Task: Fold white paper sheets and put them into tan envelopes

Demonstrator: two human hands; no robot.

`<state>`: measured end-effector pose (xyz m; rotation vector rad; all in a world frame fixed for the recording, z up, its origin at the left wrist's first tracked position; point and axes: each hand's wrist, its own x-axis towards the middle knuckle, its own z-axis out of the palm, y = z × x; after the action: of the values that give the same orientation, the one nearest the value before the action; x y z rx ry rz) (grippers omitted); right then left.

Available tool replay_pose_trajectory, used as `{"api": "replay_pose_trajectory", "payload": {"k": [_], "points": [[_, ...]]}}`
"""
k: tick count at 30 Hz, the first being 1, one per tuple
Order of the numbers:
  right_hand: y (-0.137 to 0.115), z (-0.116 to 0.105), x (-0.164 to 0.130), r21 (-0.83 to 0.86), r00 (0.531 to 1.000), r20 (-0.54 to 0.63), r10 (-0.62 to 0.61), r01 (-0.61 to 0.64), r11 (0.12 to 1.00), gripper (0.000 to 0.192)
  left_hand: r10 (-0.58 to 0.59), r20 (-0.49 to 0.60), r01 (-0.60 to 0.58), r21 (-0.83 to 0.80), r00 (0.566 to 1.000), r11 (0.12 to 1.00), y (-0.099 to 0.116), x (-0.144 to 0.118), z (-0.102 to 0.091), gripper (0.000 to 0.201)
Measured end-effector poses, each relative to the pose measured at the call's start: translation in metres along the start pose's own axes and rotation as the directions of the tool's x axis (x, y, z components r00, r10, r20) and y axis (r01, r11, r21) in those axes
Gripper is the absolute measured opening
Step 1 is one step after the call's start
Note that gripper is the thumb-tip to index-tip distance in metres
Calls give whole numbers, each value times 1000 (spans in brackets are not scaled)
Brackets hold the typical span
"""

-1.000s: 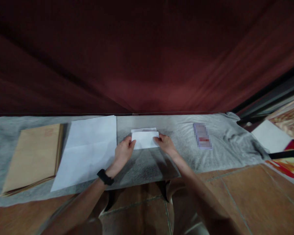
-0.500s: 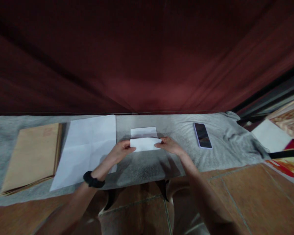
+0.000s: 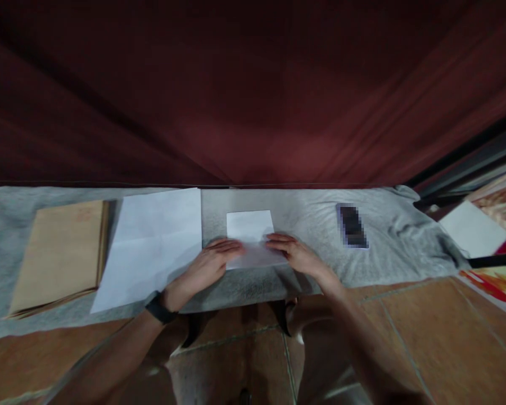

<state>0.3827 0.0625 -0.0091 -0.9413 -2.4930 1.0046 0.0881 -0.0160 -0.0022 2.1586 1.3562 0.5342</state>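
A small white folded sheet of paper (image 3: 249, 224) lies flat on the grey cloth in front of me. My left hand (image 3: 211, 261) rests on its left part, fingers stretched out flat, the tips slightly blurred. On the right part, my right hand (image 3: 298, 254) presses down with its fingers extended. Neither hand grips the paper. Beside my left hand spreads a larger white sheet (image 3: 152, 242) with faint creases.
Brown paper envelopes (image 3: 61, 247) lie stacked at the far left. To the right is a phone (image 3: 352, 226), its picture pixelated. The grey cloth (image 3: 312, 216) covers the table, whose near edge borders a tiled floor (image 3: 409, 320). A dark red curtain (image 3: 244, 101) hangs behind.
The near part of the small sheet, raised between both hands' fingers before, now lies down flat. Both hands have let go of its edges and flattened onto it.
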Motion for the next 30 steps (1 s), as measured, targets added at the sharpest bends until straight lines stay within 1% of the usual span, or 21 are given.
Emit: {"api": "replay_pose_trajectory", "payload": {"k": [1,2,3,4,5,6,7,8,10,11,12,13,15,16,18,20,21,22,24,27,30], "points": [[-1,-2,3,15,998,-60,12,-11,1000,33,-53,-81,47,-72,995,996,3,2,-2,55],[-3,-4,7,46,990,-134,37,-31,998,28,-139,-181,109,-165,974,980,7,5,-3,44],[-6,-7,11,94,973,-218,71,-52,994,26,-250,-273,173,-277,929,945,11,8,-4,33],[-10,-10,15,150,945,-307,111,-67,986,27,-374,-339,225,-405,863,886,16,12,-4,26],[-13,-13,19,207,909,-390,149,-71,976,29,-491,-370,247,-540,788,804,21,16,-3,28],[-17,-15,22,258,872,-456,177,-60,964,31,-587,-369,231,-671,721,705,26,20,-2,33],[-21,-18,26,300,842,-503,195,-41,953,33,-655,-341,177,-786,675,592,31,24,0,35],[-24,-20,29,331,818,-536,208,-24,943,34,-695,-307,93,-876,651,474,37,27,2,33],[-27,-22,35,372,783,-575,237,-8,928,36,-730,-252,-86,-963,636,257,46,31,4,27],[-26,-23,38,391,777,-576,254,-11,920,37,-740,-228,-142,-974,632,179,49,31,4,27],[-24,-22,40,411,780,-563,274,-24,911,37,-750,-204,-164,-978,629,129,49,31,3,30],[-20,-21,41,427,790,-537,297,-49,903,37,-758,-183,-155,-982,626,109,48,31,3,32],[-11,-15,43,415,820,-461,339,-138,899,33,-768,-161,-84,-987,620,139,39,31,1,34],[-7,-11,42,377,832,-422,360,-200,904,29,-771,-167,-42,-983,615,180,32,32,1,34],[-2,-3,40,242,834,-375,403,-332,912,19,-771,-201,30,-961,604,275,17,36,4,34],[-2,5,39,63,823,-396,407,-418,906,17,-761,-249,68,-931,600,358,2,41,9,35],[-5,10,40,-25,823,-425,377,-426,904,21,-750,-277,71,-916,601,395,-3,43,12,35],[-8,15,41,-103,830,-454,324,-410,906,26,-737,-301,73,-901,605,428,-7,45,16,36],[-18,30,45,-223,864,-472,179,-313,923,37,-714,-349,77,-868,607,491,-13,48,23,35],[-32,62,56,-305,930,-367,11,-131,943,47,-697,-388,116,-822,603,557,-19,52,29,34],[-39,93,63,-406,952,-307,-11,-120,906,54,-700,-388,165,-796,599,583,-24,54,30,34]]}}
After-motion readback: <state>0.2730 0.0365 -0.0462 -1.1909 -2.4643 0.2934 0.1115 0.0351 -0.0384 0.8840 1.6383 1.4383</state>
